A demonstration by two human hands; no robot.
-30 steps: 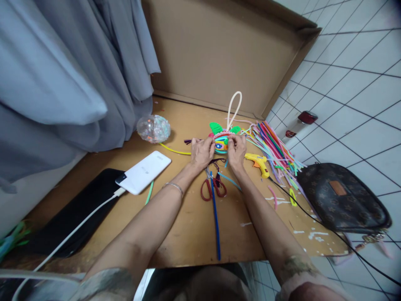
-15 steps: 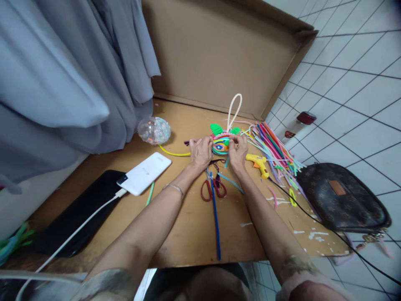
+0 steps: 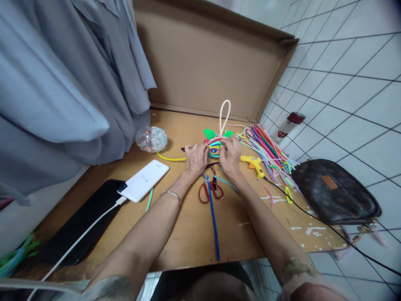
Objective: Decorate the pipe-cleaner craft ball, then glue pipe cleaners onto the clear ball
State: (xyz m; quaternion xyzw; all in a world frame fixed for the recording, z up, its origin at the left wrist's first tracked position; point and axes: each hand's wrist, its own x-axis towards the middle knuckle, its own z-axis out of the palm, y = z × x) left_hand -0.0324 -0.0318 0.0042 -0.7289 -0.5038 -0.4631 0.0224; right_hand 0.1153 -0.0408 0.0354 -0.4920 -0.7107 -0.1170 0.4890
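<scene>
Between my hands is a multicoloured pipe-cleaner ornament (image 3: pixel 214 149), with green leaves on top and a tall cream loop (image 3: pixel 224 115). My left hand (image 3: pixel 197 157) is closed on its left side, fingertips bent against the edge. On the right side, my right hand (image 3: pixel 231 154) has its fingers curled over the front and hides part of it. Just below lie red-handled scissors (image 3: pixel 204 193) and a dark purple tassel (image 3: pixel 214 182). A blue pipe cleaner (image 3: pixel 214 225) crosses the scissors. A yellow one (image 3: pixel 172 159) runs out beside my left hand.
Right of my hands lies a yellow glue gun (image 3: pixel 256 165), its cord trailing right. Beyond it are bundled pipe cleaners (image 3: pixel 266 142) and a brown bag (image 3: pixel 338 192). At left are a clear ball (image 3: pixel 152 139), a white power bank (image 3: pixel 145 179) and a black slab (image 3: pixel 84 225). Cardboard (image 3: pixel 200 58) stands behind.
My right hand has moved inward over the front of the ornament and covers more of it. My left hand keeps its hold. The whole view has shifted slightly.
</scene>
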